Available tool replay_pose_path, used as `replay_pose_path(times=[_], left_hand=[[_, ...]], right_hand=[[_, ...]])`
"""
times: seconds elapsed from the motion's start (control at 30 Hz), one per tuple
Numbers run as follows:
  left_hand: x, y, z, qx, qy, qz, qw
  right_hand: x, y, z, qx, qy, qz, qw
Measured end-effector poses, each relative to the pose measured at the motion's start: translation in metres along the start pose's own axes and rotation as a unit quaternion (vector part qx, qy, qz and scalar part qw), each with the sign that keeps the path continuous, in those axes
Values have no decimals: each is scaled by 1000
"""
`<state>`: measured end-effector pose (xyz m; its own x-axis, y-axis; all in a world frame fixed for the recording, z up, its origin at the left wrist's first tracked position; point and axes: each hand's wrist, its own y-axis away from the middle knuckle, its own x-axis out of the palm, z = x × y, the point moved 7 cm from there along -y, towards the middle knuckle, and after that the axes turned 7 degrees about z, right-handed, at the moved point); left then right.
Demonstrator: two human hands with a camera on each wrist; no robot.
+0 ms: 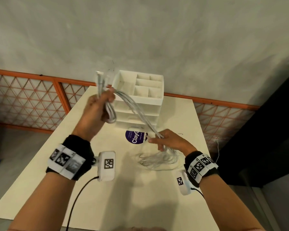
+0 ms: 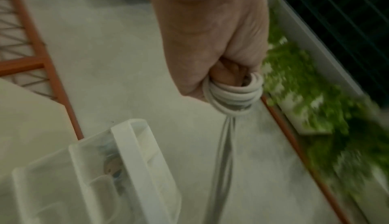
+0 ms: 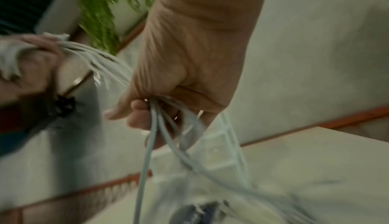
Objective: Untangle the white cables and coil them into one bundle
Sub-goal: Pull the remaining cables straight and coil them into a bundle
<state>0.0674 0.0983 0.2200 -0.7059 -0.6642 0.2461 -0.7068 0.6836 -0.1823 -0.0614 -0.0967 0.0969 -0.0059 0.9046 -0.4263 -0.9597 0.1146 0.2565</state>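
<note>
Left hand (image 1: 97,109) raised, fist closed round coiled white cables (image 1: 137,110); smooth round loops wrap fingers (image 2: 227,76). Strands arc down to right hand (image 1: 172,140), fingers curled, gripping them loosely. Slack tangle on table (image 1: 107,205) under right hand. White plastic drawer box (image 1: 140,95) beyond both hands.

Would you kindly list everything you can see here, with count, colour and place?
white cables: several, count unclear; strung between both hands, loose pile on the table by the right hand
organiser: one, white, compartments on top; far end of the table
sticker: one, purple, round; on the table before the organiser
table: one, cream
railing: orange, lattice; behind the table
left hand: raised, grips coiled cables
right hand: lower, holds the strands
</note>
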Motion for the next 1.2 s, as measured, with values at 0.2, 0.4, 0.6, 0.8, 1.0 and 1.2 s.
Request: replay_pose_path(times=[0.2,0.4,0.6,0.8,1.0,1.2], left_hand=[[-35,-4,28,-73,-298,-127,943],[-39,5,67,-145,-526,-101,832],[53,11,93,-84,-342,204,913],[59,10,98,-58,-294,202,932],[76,7,81,-44,-257,217,941],[57,-7,51,15,-290,90,953]], right_hand=[[-16,19,-35,15,-97,-82,992],[-24,26,-3,48,-8,-114,992],[2,16,53,19,-1,-14,1000],[-15,27,83,-37,-101,-7,994],[-6,25,93,-55,-66,7,996],[-13,22,80,-92,-77,-6,993]])
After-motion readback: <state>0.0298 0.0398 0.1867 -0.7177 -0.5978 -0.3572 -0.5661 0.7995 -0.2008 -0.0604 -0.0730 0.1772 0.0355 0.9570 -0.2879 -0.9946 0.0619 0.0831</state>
